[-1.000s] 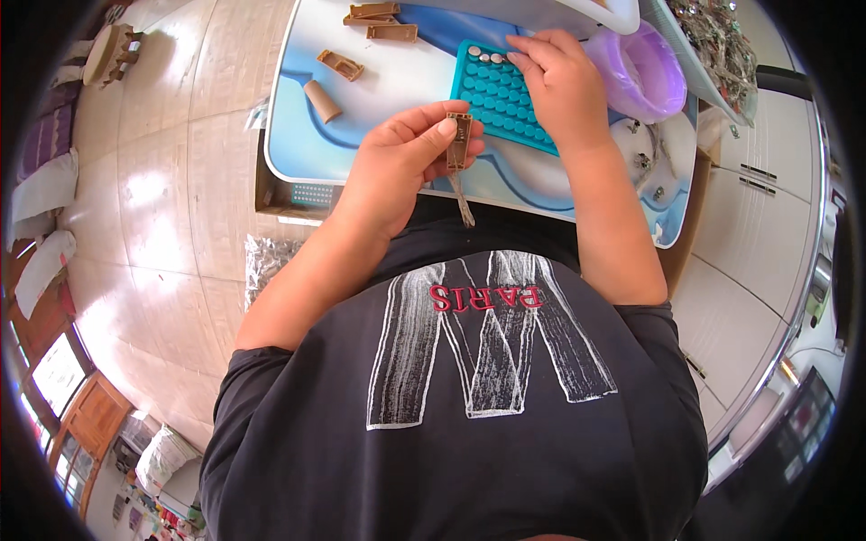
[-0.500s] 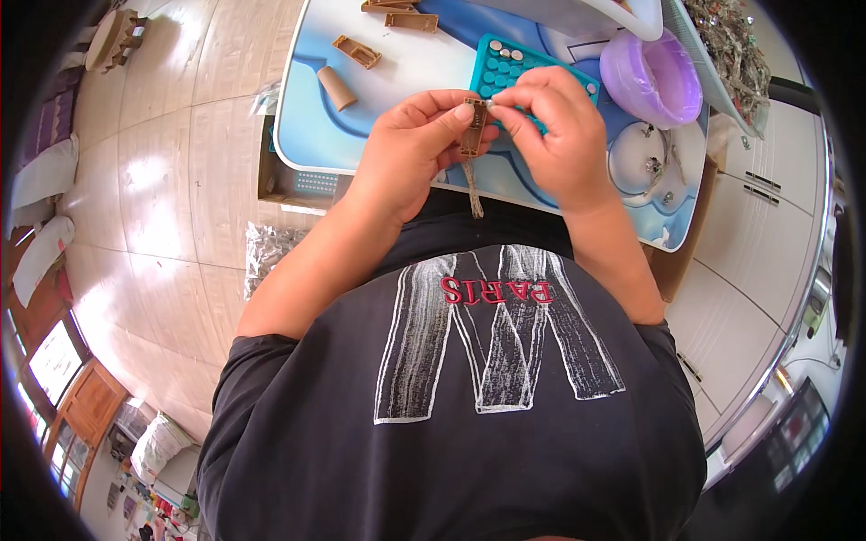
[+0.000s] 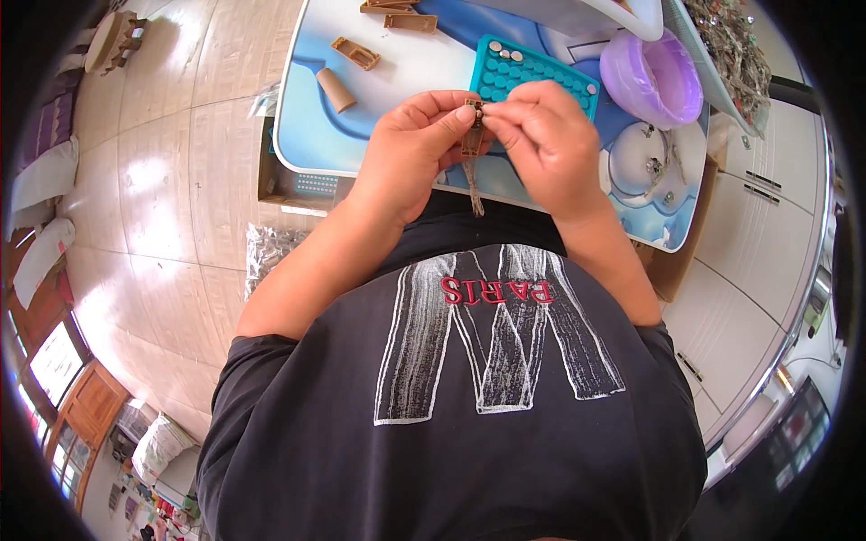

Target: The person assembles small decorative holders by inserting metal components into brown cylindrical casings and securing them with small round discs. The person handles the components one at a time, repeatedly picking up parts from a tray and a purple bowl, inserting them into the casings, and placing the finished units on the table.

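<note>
My left hand (image 3: 406, 149) pinches a small brown plastic casing (image 3: 472, 142) between thumb and fingers, with its hollow side up. Thin pale wires (image 3: 474, 191) hang below it over the table's near edge. My right hand (image 3: 555, 149) is closed in a pinch at the casing's upper end. Whatever sits between its fingertips is too small and covered to make out. Just beyond the right hand lies a teal tray (image 3: 490, 63) with rows of round recesses. A few silver button cells (image 3: 505, 54) rest at its far left part, and another lies near its right edge.
Several brown casings (image 3: 410, 22) and a brown tapered piece (image 3: 336, 89) lie on the blue-white table (image 3: 302, 135). To the right stand a purple basin (image 3: 645, 81) and a round white lid-like thing (image 3: 637, 160). A mesh basket (image 3: 722, 72) holds tangled wires.
My right hand has drawn nearer and slightly down, its fingertips now over the casing's upper end. The small silvery bit seen in them is covered. My left hand stays nearly still.
</note>
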A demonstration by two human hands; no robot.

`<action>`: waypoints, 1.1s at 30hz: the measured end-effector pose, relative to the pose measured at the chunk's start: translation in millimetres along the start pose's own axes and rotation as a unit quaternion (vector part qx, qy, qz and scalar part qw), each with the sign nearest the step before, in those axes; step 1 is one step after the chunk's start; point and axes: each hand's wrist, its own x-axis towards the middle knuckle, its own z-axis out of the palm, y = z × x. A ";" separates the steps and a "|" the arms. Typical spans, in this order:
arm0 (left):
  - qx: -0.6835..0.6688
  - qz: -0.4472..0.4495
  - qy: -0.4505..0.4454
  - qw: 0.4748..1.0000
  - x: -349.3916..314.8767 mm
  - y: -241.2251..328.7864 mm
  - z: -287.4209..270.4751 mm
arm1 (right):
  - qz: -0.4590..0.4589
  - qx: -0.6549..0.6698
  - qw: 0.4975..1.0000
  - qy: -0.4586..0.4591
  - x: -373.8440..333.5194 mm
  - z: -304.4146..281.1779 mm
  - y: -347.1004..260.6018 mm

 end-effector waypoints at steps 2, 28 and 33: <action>0.003 -0.002 0.000 1.000 -0.4 2.0 2.0 | 0.022 -0.026 0.999 0.029 4.6 -4.7 10.5; -0.021 0.000 0.011 1.000 0.8 1.0 1.7 | -0.006 -0.005 1.000 0.007 2.5 5.0 3.0; -0.027 -0.001 0.012 1.000 0.5 1.7 3.1 | -0.011 -0.003 1.000 -0.019 0.4 4.4 3.3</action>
